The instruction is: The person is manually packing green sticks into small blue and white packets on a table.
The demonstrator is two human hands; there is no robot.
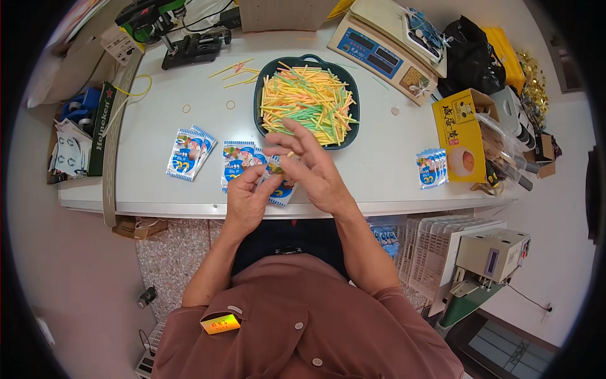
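My left hand point(247, 201) is closed, thumb and fingertips pinching a small blue-and-white packet point(275, 167) over the table's front edge. Close beside it, my right hand point(319, 174) has its thumb and index finger at the packet's top, where the tip of a pale yellow stick point(290, 154) shows; its other fingers are partly spread. More blue-and-white packets point(237, 158) lie on the table beneath and beside my hands. Just beyond them stands a dark green tub point(258, 107) heaped with thin yellow, green and pink sticks point(306, 101).
Two overlapping packets point(189, 153) lie at left, and another fanned group point(431, 168) at right beside a yellow carton point(459, 136). A scale point(372, 54) stands at the back right, a small drill press point(183, 47) at the back left. Loose sticks point(237, 72) lie left of the tub.
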